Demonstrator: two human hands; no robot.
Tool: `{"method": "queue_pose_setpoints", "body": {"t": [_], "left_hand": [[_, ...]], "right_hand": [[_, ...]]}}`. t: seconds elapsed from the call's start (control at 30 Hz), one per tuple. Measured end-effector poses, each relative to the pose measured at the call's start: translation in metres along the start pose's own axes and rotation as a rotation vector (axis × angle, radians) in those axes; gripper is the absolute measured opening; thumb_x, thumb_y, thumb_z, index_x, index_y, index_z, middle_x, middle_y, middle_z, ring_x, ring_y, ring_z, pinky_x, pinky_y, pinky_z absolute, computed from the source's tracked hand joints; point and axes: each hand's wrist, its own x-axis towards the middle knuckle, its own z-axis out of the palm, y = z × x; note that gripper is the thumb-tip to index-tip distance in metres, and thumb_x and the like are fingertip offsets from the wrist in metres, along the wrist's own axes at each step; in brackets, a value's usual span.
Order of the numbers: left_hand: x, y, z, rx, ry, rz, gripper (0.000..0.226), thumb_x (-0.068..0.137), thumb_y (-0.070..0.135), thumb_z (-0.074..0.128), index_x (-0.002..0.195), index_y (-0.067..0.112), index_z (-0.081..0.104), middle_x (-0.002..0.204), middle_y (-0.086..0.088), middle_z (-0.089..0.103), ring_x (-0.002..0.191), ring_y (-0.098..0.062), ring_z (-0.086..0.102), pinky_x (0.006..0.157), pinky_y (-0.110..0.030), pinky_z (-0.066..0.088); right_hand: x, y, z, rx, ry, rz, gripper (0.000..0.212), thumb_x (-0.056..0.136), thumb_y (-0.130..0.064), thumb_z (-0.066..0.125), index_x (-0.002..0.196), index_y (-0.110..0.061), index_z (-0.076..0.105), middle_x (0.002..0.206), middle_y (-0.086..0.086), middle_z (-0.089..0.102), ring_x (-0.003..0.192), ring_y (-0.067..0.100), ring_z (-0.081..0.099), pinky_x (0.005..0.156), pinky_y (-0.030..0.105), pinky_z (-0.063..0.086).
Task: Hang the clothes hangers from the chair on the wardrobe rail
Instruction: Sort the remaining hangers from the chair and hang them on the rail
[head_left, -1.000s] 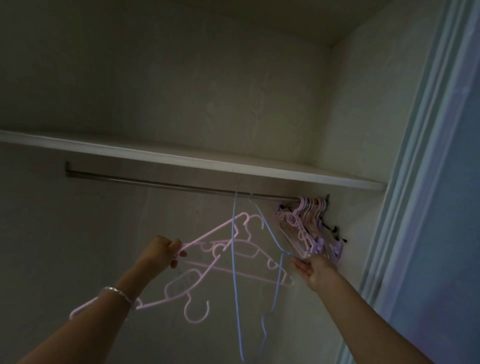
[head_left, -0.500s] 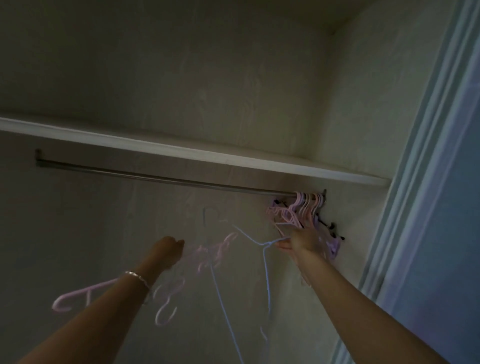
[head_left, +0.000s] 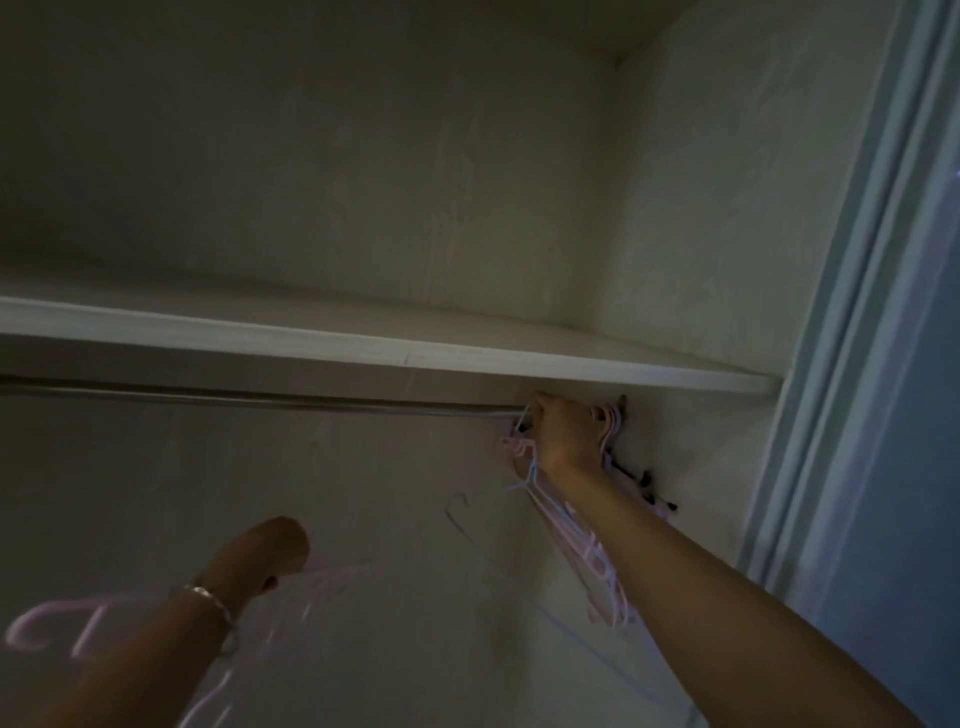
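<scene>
Under shelf (head_left: 467, 358), at right end of rail (head_left: 260, 401): pink hangers (head_left: 608, 423) bunched, blue hanger (head_left: 527, 475) just beside. Right hand (head_left: 563, 439) clamped on blue hanger's hook at rail. Left hand (head_left: 265, 551) lower left, closed around blurred pink hangers (head_left: 47, 621); bracelet (head_left: 210, 603) on wrist.

A metal rail (head_left: 260, 401) runs horizontally across the wardrobe just beneath a pale shelf (head_left: 363, 353), reaching the right side wall. A bunch of pink hangers (head_left: 608, 421) hangs from the rail's right end, packed together against the bracket. The rest of the rail's visible length is bare.
</scene>
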Motion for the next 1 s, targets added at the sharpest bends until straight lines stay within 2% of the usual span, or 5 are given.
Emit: {"method": "queue_pose_setpoints", "body": {"t": [0.17, 0.4, 0.6, 0.8, 1.0], "left_hand": [[0.022, 0.006, 0.013, 0.014, -0.11, -0.117, 0.023, 0.095, 0.006, 0.048, 0.072, 0.008, 0.044, 0.068, -0.006, 0.04, 0.055, -0.015, 0.039, 0.036, -0.015, 0.031], [0.04, 0.041, 0.025, -0.136, -0.094, -0.131, 0.031, 0.098, 0.014, 0.045, 0.069, 0.011, 0.036, 0.07, -0.005, 0.037, 0.053, -0.014, 0.037, 0.031, -0.013, 0.028], [0.044, 0.067, 0.021, -0.127, -0.099, -0.056, 0.019, 0.097, 0.01, 0.046, 0.081, 0.003, 0.053, 0.081, -0.016, 0.052, 0.068, -0.027, 0.057, 0.041, -0.02, 0.033], [0.048, 0.077, 0.019, -0.139, -0.082, -0.055, 0.031, 0.097, 0.011, 0.045, 0.067, 0.009, 0.039, 0.07, -0.006, 0.039, 0.054, -0.014, 0.04, 0.031, -0.011, 0.03], [0.051, 0.089, 0.024, -0.194, -0.104, -0.012, 0.029, 0.096, 0.01, 0.048, 0.068, 0.009, 0.039, 0.069, -0.005, 0.037, 0.056, -0.016, 0.04, 0.027, -0.006, 0.028]], "right_hand": [[0.035, 0.004, 0.023, -0.044, 0.042, 0.011, 0.015, 0.09, -0.011, 0.053, 0.086, -0.003, 0.065, 0.097, 0.019, 0.068, 0.096, 0.035, 0.064, 0.071, 0.033, 0.043], [0.086, 0.02, 0.084, 0.307, 0.172, 0.178, 0.034, 0.099, -0.023, 0.042, 0.109, -0.003, 0.067, 0.118, 0.019, 0.064, 0.114, 0.034, 0.057, 0.095, 0.036, 0.042], [0.1, 0.034, 0.111, 0.187, 0.142, 0.089, 0.03, 0.086, -0.022, 0.044, 0.089, -0.009, 0.071, 0.097, 0.013, 0.07, 0.094, 0.03, 0.064, 0.082, 0.03, 0.048], [0.093, 0.039, 0.104, 0.041, 0.119, -0.162, 0.035, 0.076, -0.024, 0.036, 0.066, -0.008, 0.066, 0.073, 0.016, 0.068, 0.072, 0.033, 0.064, 0.066, 0.03, 0.044], [0.083, 0.057, 0.092, -0.176, -0.053, -0.459, 0.058, 0.067, -0.037, 0.06, 0.121, -0.014, 0.064, 0.119, 0.005, 0.065, 0.115, 0.027, 0.054, 0.102, 0.035, 0.034]]}}
